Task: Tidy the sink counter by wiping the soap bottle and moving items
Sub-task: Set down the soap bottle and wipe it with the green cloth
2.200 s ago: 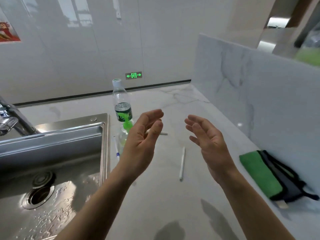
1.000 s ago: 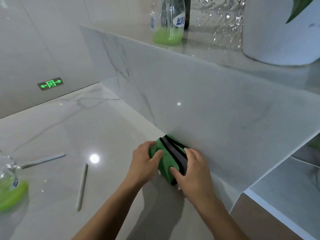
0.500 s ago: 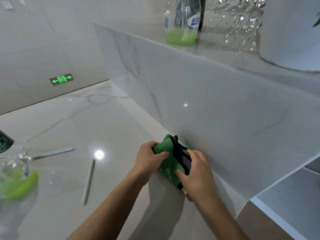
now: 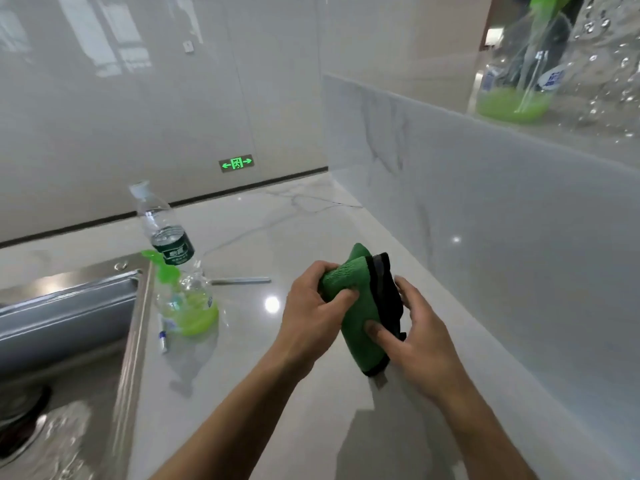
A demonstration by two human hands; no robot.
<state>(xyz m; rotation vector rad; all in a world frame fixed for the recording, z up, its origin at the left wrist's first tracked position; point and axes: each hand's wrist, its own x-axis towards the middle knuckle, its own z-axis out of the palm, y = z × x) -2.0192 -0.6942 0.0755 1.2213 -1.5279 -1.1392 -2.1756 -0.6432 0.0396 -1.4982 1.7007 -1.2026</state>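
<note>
Both hands hold a cloth (image 4: 356, 323) at the center of the frame, to the right of the sink. The left hand (image 4: 311, 306) grasps the cloth's upper end, fingers curled over it and thumb pressed across the green face. The right hand (image 4: 422, 341) grips the lower half, thumb on the green side and fingers wrapped behind the black edging. The cloth stands nearly upright between the 2 hands, its bottom corner close to the counter (image 4: 277, 427); whether it touches there cannot be made out. The soap bottle (image 4: 188, 308), clear with a green pump and a pool of green liquid at its base, stands at left center on the counter, just beside the rim of the steel sink (image 4: 72, 306) and well apart from both hands. Directly behind it, toward the upper left, rises a clear water bottle (image 4: 162, 230) with a dark label and a white cap. A thin grey rod (image 4: 240, 280) lies flat on the counter between the bottles and the left hand, and a pen (image 4: 162, 339) lies along the sink's rim, below the soap bottle. The sink's drain (image 4: 17, 420) shows at the lower left edge. A marble backsplash (image 4: 485, 220) runs up the right side, and a green-lit sign (image 4: 236, 163) glows low on the wall at upper center.
</note>
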